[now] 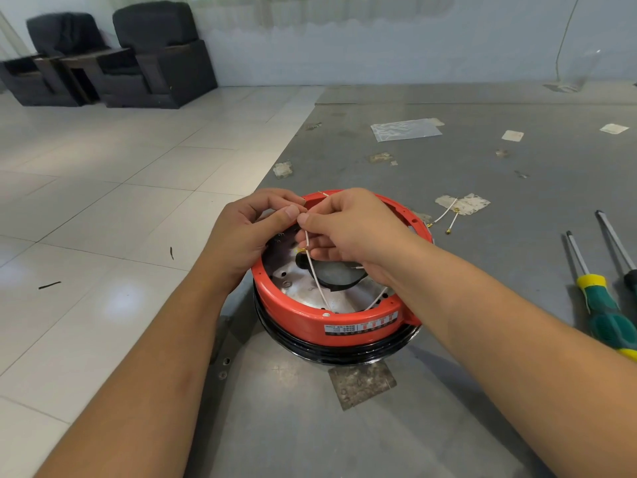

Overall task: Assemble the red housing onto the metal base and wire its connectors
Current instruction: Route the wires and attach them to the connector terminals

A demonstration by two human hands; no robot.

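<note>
Pinched between thumb and fingertips of both the left hand [246,232] and the right hand [348,232], a white wire [315,270] is held taut above the red housing [310,312], already seated on the metal base [303,288] on the table [448,391], seemingly so its gold connector [302,250] can be guided.

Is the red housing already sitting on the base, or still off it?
On it. The red housing sits level on the black-rimmed base, its top open, showing the metal plate inside. Whether it is fastened, I cannot tell.
</note>
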